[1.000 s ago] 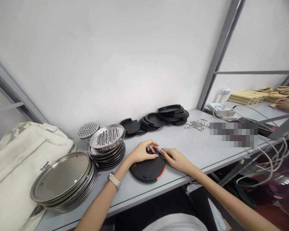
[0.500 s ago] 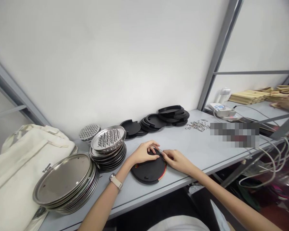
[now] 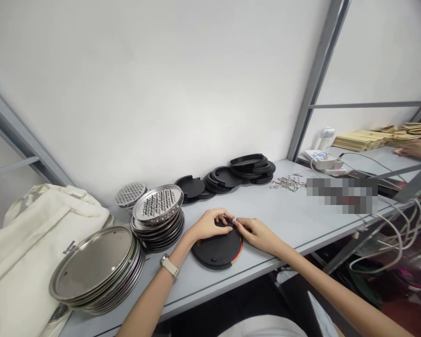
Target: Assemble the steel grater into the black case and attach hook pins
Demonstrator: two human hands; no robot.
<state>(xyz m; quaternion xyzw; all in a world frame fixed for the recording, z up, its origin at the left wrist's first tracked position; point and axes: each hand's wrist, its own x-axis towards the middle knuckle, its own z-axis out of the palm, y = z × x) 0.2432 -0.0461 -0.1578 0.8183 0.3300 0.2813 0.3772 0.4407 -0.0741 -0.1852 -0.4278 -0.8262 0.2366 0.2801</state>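
A black round disc [image 3: 215,256], with a red and yellow edge showing on its right side, lies on the table in front of me. My left hand [image 3: 212,225] is closed on its far edge, the thumb lying over the top face and the fingers curled beyond. At that same edge my right hand [image 3: 254,232] pinches a small metal clip [image 3: 233,221], close to the left fingertips. Much of the clip is hidden by the fingers. Several similar clips lie in a loose pile [image 3: 287,182] farther right.
Stacked round metal plates [image 3: 94,264] stand at left, beside a stack topped by a round grater plate [image 3: 157,203]. Black round holders [image 3: 226,177] lie along the wall. A cream bag [image 3: 38,243], white cables [image 3: 402,234] and another person's hand [image 3: 419,149] flank the table.
Both hands stay at the disc's far edge with only small finger movements around the clip. The clip is more covered by fingers now. The view has shifted slightly.
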